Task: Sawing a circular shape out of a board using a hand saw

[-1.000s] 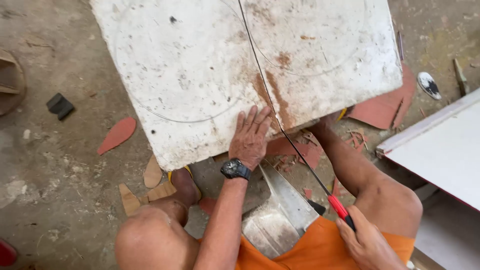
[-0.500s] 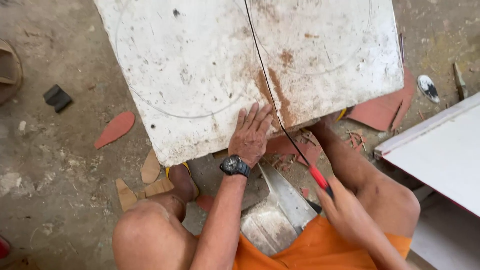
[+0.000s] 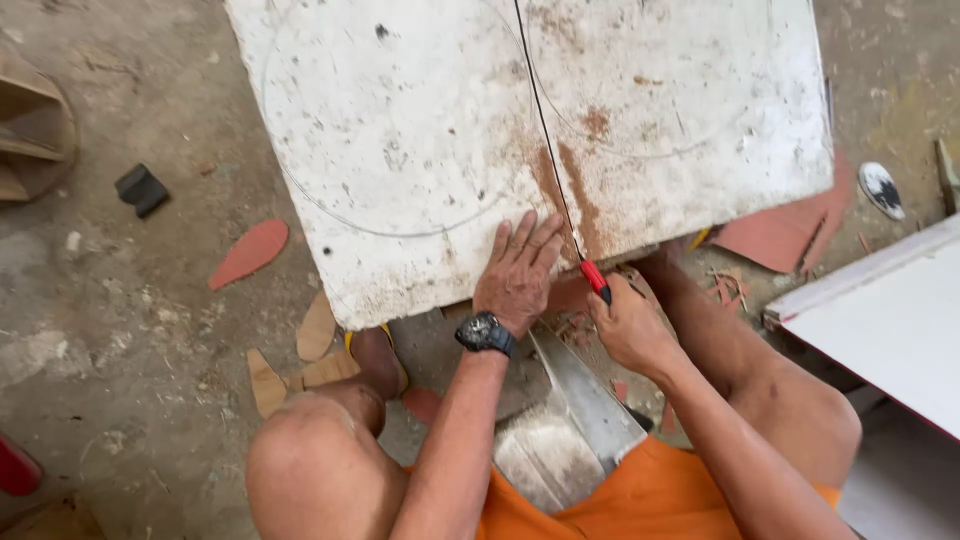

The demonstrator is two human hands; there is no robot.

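A large white tile (image 3: 420,150), stained with red dust, lies on the ground in front of me, with faint curved lines drawn on it. My left hand (image 3: 518,270) presses flat on its near edge, fingers spread, a black watch on the wrist. My right hand (image 3: 628,322) grips a red-handled tool (image 3: 595,280) at the tile's near edge. A thin dark rod or blade (image 3: 540,120) runs from that handle straight across the tile to its far side.
A second white tile (image 3: 890,320) lies at the right. Red tile offcuts (image 3: 250,252) and tan shards (image 3: 318,328) lie on the dusty concrete floor. A black block (image 3: 141,189) sits at the left. A metal piece (image 3: 585,400) lies between my knees.
My right hand has moved forward from near my lap up to the tile's near edge, carrying the red handle with it. My left hand has stayed pressed on the tile.
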